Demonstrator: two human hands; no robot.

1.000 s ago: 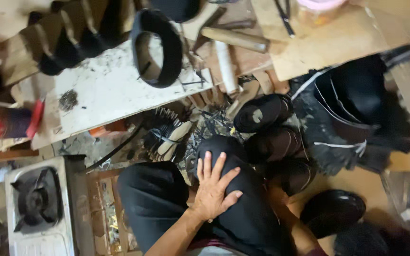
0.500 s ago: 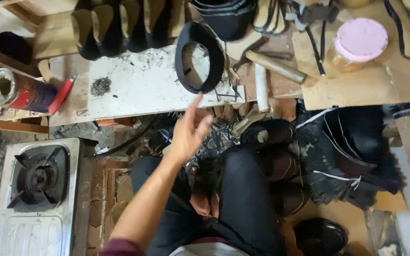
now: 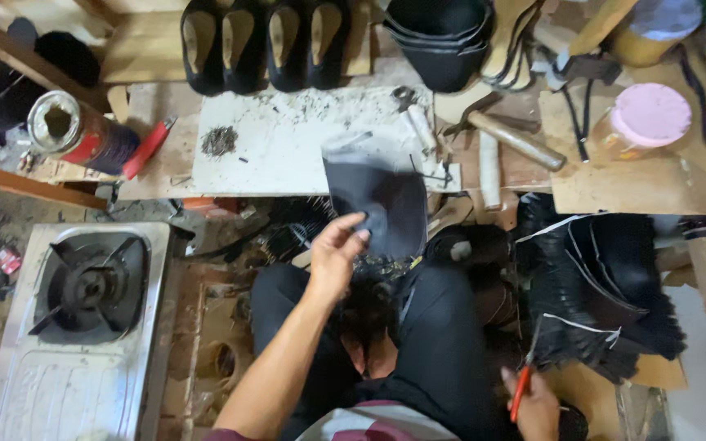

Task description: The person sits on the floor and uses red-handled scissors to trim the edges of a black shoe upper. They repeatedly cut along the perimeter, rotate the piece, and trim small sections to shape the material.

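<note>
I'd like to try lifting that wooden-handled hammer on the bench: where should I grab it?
Grip the hammer around the bare lower end of its wooden handle, coming from above on the right. It lies flat and slanted, handle end pointing toward the pink-lidded jar, and its head end is crowded by tools.

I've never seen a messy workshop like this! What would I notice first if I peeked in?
First, the left hand in the middle, gripping a dark leather piece over the white board. Next, the row of black shoes along the top and the pink lid at upper right. The gas stove sits at lower left, and the right hand holds a red-handled tool.
</note>
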